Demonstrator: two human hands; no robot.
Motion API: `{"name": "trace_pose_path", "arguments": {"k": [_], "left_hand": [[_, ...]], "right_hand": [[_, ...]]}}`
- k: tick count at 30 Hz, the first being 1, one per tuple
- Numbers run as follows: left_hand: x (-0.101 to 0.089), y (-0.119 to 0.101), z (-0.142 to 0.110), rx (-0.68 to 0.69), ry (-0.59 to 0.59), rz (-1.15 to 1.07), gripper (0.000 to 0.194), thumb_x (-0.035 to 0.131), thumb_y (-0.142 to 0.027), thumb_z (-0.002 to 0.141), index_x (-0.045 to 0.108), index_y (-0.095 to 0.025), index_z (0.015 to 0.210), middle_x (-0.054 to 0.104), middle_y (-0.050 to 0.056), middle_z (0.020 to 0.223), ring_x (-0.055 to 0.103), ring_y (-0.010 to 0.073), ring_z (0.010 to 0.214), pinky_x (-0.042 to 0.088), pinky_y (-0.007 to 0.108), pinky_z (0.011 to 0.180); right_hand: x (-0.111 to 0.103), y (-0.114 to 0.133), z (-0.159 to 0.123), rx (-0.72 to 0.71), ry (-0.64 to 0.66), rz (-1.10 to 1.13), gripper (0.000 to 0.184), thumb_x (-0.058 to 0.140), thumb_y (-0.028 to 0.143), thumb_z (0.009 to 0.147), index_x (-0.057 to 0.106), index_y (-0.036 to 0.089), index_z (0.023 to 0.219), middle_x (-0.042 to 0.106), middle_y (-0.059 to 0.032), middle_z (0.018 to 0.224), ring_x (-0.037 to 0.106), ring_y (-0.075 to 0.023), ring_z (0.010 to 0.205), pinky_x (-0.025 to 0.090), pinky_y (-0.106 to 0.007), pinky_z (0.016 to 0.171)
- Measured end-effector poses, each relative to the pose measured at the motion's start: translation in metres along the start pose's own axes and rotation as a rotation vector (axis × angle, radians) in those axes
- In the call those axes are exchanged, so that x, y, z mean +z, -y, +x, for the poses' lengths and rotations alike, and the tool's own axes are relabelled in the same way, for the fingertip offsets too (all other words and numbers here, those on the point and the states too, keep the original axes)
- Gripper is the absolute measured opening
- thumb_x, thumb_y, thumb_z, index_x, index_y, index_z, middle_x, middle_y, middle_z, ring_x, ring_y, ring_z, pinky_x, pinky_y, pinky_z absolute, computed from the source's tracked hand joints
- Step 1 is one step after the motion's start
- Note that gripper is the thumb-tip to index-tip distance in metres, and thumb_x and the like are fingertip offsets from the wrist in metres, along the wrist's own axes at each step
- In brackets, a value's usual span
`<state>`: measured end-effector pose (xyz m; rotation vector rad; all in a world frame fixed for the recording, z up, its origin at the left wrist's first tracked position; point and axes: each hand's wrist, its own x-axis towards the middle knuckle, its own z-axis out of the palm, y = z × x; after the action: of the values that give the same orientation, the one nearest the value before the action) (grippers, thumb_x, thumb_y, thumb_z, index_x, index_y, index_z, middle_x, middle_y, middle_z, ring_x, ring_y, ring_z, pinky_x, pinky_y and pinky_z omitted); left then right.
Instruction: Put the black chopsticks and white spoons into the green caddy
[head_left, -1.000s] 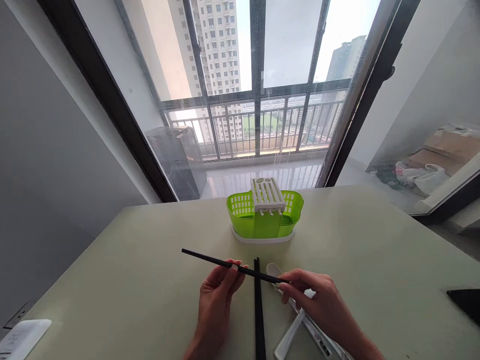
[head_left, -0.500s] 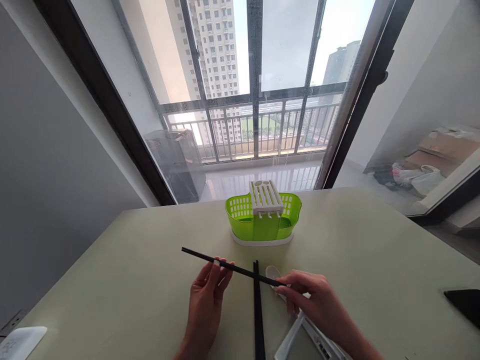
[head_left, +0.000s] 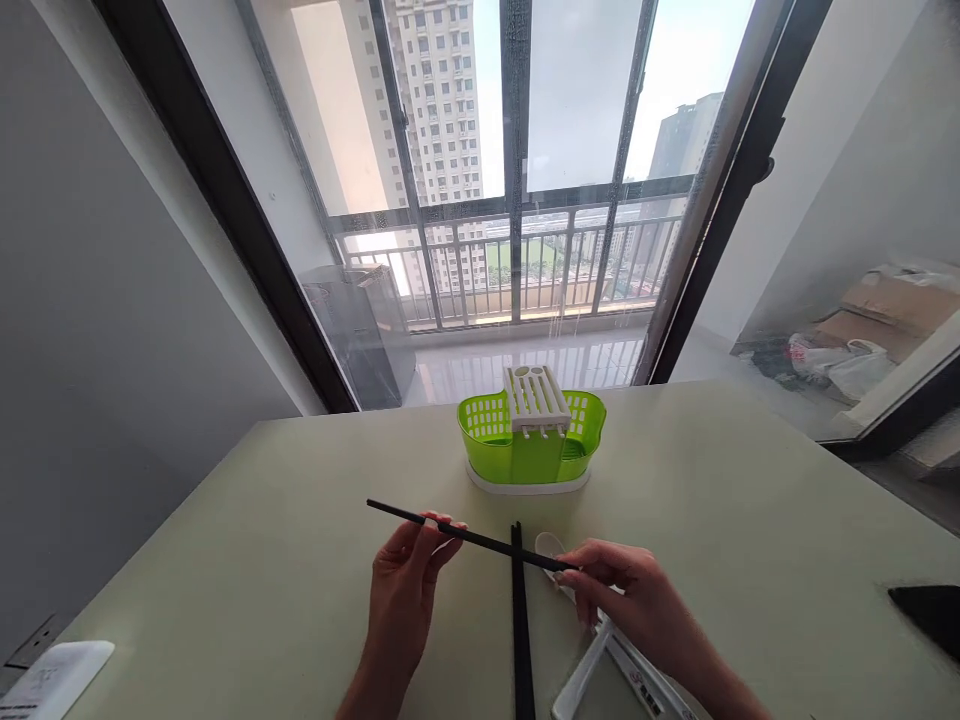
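Note:
Both my hands hold one black chopstick [head_left: 405, 517] crosswise above the table. My left hand [head_left: 405, 590] pinches it near its middle. My right hand [head_left: 637, 605] pinches its right end. A second black chopstick [head_left: 520, 630] lies flat on the table, pointing away from me, under the raised one. White spoons [head_left: 585, 665] lie beside my right hand, one bowl showing just past the fingers. A green slotted cutlery holder [head_left: 532, 440] with a white insert stands further back, beyond both hands.
The pale green table [head_left: 262, 560] carries a white device [head_left: 52, 675] at its near left corner and a dark flat object [head_left: 930, 615] at the right edge. Behind it are a large window, a balcony railing and grey walls.
My hands and the raised chopstick stay almost where they were; my left fingers slid slightly left along it. The camera view shifted a little.

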<state>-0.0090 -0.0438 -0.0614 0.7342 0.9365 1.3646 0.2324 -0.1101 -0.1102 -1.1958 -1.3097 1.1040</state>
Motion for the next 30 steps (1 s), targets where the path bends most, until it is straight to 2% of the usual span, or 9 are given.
{"name": "trace_pose_path", "arguments": {"k": [5,9,11,14,17,19,21,26,30], "left_hand": [[0.005,-0.013,0.006,0.048,-0.046,0.028,0.039,0.097,-0.045,0.054,0.081,-0.018,0.077,0.08,0.004,0.081,0.075,0.0156,0.077,0.063,0.02,0.069],[0.019,-0.051,0.02,0.144,-0.072,0.062,0.043,0.098,-0.044,0.05,0.081,-0.017,0.08,0.08,0.006,0.082,0.076,0.0166,0.077,0.061,0.019,0.063],[0.03,-0.077,0.029,0.253,-0.062,0.107,0.042,0.098,-0.042,0.051,0.081,-0.016,0.081,0.08,0.006,0.082,0.076,0.0176,0.076,0.062,0.021,0.064],[0.051,-0.115,0.045,0.474,-0.054,0.174,0.038,0.093,-0.042,0.061,0.081,-0.017,0.087,0.081,0.006,0.087,0.077,0.0176,0.081,0.063,0.023,0.069],[0.077,-0.135,0.065,0.681,-0.031,0.289,0.036,0.089,-0.041,0.068,0.081,-0.016,0.093,0.081,0.006,0.091,0.077,0.0201,0.086,0.065,0.028,0.074],[0.092,-0.136,0.082,0.736,0.015,0.377,0.037,0.088,-0.042,0.068,0.081,-0.016,0.094,0.081,0.006,0.091,0.077,0.0217,0.086,0.066,0.031,0.073],[0.104,-0.128,0.102,0.72,0.089,0.464,0.04,0.087,-0.043,0.068,0.081,-0.015,0.095,0.081,0.007,0.09,0.077,0.0232,0.085,0.067,0.033,0.072],[0.122,-0.091,0.149,0.634,0.167,0.638,0.046,0.087,-0.048,0.065,0.082,-0.014,0.095,0.081,0.008,0.087,0.078,0.025,0.078,0.068,0.038,0.07],[0.133,-0.067,0.171,0.584,0.207,0.709,0.048,0.087,-0.052,0.064,0.082,-0.015,0.094,0.081,0.007,0.083,0.078,0.0261,0.077,0.068,0.039,0.068]], "right_hand": [[0.002,-0.005,0.002,0.019,-0.004,0.148,0.036,0.075,0.052,0.086,0.078,0.017,0.095,0.068,-0.0012,0.058,0.06,-0.0137,0.049,0.05,-0.025,0.052],[-0.005,-0.005,0.007,-0.009,-0.097,0.241,0.043,0.074,0.053,0.086,0.074,0.02,0.114,0.074,-0.004,0.08,0.058,-0.0115,0.048,0.05,-0.025,0.049],[-0.011,-0.004,0.009,-0.025,-0.17,0.223,0.049,0.074,0.053,0.086,0.07,0.021,0.124,0.073,-0.0029,0.081,0.057,-0.0115,0.05,0.05,-0.025,0.05],[-0.022,-0.004,0.011,-0.042,-0.278,0.209,0.051,0.072,0.055,0.087,0.068,0.02,0.124,0.07,-0.0016,0.079,0.055,-0.0118,0.053,0.05,-0.025,0.052],[-0.032,-0.012,0.012,-0.037,-0.371,0.228,0.05,0.07,0.055,0.088,0.067,0.02,0.123,0.067,-0.0003,0.079,0.053,-0.0117,0.053,0.049,-0.026,0.052],[-0.037,-0.019,0.016,-0.025,-0.427,0.257,0.051,0.07,0.055,0.088,0.064,0.02,0.124,0.066,0.0006,0.078,0.051,-0.0113,0.053,0.047,-0.025,0.051],[-0.039,-0.026,0.02,-0.019,-0.459,0.291,0.053,0.071,0.055,0.087,0.062,0.019,0.124,0.065,0.0012,0.077,0.049,-0.0108,0.051,0.044,-0.024,0.049],[-0.038,-0.035,0.031,-0.008,-0.456,0.308,0.054,0.074,0.059,0.081,0.063,0.016,0.113,0.064,0.0014,0.07,0.05,-0.0113,0.049,0.042,-0.024,0.047],[-0.035,-0.037,0.035,0.004,-0.44,0.301,0.051,0.073,0.06,0.081,0.063,0.018,0.108,0.064,0.0026,0.067,0.05,-0.0117,0.047,0.04,-0.024,0.046]]}}
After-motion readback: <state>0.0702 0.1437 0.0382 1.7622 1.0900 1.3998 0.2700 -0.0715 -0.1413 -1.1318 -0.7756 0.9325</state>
